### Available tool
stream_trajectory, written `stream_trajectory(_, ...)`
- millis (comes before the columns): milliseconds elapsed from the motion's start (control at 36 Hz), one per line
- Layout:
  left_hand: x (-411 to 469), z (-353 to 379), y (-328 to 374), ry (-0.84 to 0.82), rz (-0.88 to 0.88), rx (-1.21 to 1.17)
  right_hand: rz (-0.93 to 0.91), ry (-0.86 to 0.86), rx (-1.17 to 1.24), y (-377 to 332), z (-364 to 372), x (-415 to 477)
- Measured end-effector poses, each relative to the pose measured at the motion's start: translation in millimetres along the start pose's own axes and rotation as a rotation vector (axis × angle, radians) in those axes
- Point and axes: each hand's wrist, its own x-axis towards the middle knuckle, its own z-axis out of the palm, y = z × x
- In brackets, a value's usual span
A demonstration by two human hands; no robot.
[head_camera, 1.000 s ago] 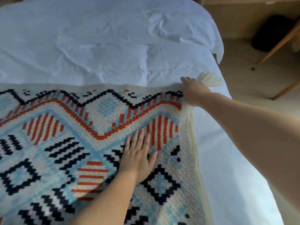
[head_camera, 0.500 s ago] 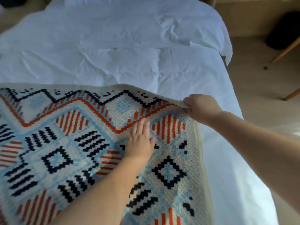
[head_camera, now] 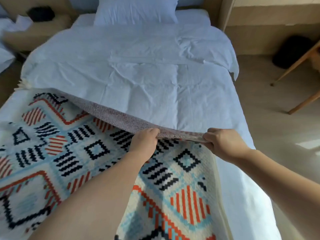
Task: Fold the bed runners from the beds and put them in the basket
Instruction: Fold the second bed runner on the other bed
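The left grip (head_camera: 144,144), flat a moment ago, now pinches the raised edge of the bed runner (head_camera: 187,201) near the right grip (head_camera: 223,144), which clasps it too; folding looks begun.

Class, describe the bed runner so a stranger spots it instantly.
Find the white bed. Across its near end lies the bed runner, its far edge gripped by the left hand and right hand. Only it carries orange, black and blue geometric patterns.

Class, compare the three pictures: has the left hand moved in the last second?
Yes. The left hand went from flat on the runner forward to its far edge, now gripping it, lifted off the bed, beside the right hand.
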Motion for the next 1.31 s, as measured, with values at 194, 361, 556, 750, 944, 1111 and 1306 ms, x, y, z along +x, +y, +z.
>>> stream_trajectory(194, -83, 1, -15, -0.055, 0.100, 0.004, 0.092, -0.110, -0.137, -51, 7, -58)
stream_trajectory(361, -150, 8, -12, -0.101, 0.215, -0.075, 0.164, -0.181, -0.199, -91, 5, -125)
stream_trajectory(556, -207, 21, 14, -0.156, 0.262, -0.091, 0.243, -0.272, -0.189, -101, 14, -198)
stream_trajectory(750, -251, 49, 26, -0.237, 0.239, -0.092, 0.204, -0.322, -0.151, -111, 28, -250)
stream_trajectory(944, -287, 94, 32, -0.312, 0.195, -0.066, 0.313, -0.536, 0.030, -126, 73, -297)
stream_trajectory(1111, -306, 139, 21, -0.348, 0.188, -0.088, 0.262, -0.621, -0.032, -137, 111, -311)
stream_trajectory(1306, -308, 159, 24, -0.290, 0.235, -0.036, 0.319, -0.396, 0.183, -131, 117, -313)
